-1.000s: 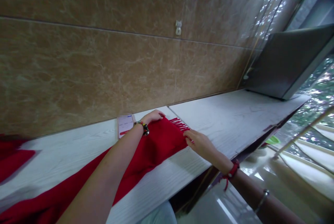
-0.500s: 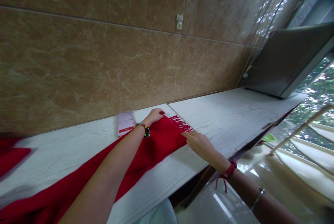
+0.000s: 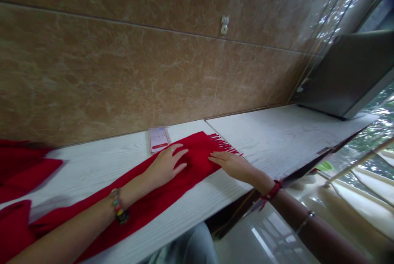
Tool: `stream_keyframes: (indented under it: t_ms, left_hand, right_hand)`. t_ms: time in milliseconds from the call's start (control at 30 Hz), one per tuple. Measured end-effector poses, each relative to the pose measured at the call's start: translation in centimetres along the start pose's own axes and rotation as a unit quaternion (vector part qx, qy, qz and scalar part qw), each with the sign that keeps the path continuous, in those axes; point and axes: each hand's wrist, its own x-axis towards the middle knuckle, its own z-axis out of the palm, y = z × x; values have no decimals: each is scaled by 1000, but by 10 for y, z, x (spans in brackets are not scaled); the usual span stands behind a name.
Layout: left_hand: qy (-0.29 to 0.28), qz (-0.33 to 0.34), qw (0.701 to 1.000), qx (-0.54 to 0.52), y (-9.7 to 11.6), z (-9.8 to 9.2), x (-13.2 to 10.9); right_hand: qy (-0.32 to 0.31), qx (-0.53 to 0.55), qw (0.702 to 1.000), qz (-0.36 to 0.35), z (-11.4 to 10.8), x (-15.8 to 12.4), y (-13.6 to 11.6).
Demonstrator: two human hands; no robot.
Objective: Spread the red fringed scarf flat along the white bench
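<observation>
Phone [image 3: 159, 137] beside red scarf [image 3: 198, 149] shows seemingly unreadable writing.

fringed cloth [image 3: 198, 143]: plain red | counter [image 3: 261, 132]: white, wood-grain | wall [image 3: 92, 83]: brown, pale marble veining | wrist cord [image 3: 273, 190]: red

from here i read the long red fringed scarf [image 3: 200, 152] as soft, matt cloth, its thin red tassels [image 3: 224, 145] like twisted yarn. i take the long white worktop [image 3: 264, 132] for wood-grained board, streaked and low in sheen. the brown marbled wall tiles [image 3: 123, 79] look smooth and glossy, the pale floor [image 3: 243, 235] polished and reflective. i see the slim silver bangle [image 3: 305, 222] as shiny metal.
</observation>
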Motion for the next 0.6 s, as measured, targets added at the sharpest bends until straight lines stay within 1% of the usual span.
stream_keyframes:
  t_ms: [67, 100, 167, 233, 300, 433, 600]
  left_hand:
    - [-102, -4, 995, 10, -1, -13, -47]
    - [-140, -21, 990, 15, -2, -20, -66]
    - [-178, -63, 982, 28, -5, -33, -95]
    - [-195, -105, 975, 34, -5, -46, -113]
    - [-208, -127, 969, 40, -5, -56, -124]
    - [-226, -120, 964, 69, -5, -69, -143]
    - [-217, -122, 963, 98, -17, -84, -177]
  right_hand:
    - [-29, 23, 999, 5, 6, -2, 6]
    - [-35, 35, 999, 9, 9, -3, 9]
    - [-40, 55, 998, 16, 11, -5, 14]
    - [-44, 67, 997, 22, 11, -6, 15]
    - [-54, 66, 996, 28, 10, -6, 15]
    - [-71, 42, 996, 29, 5, -6, 13]
    - [-70, 11, 997, 26, 5, -6, 11]
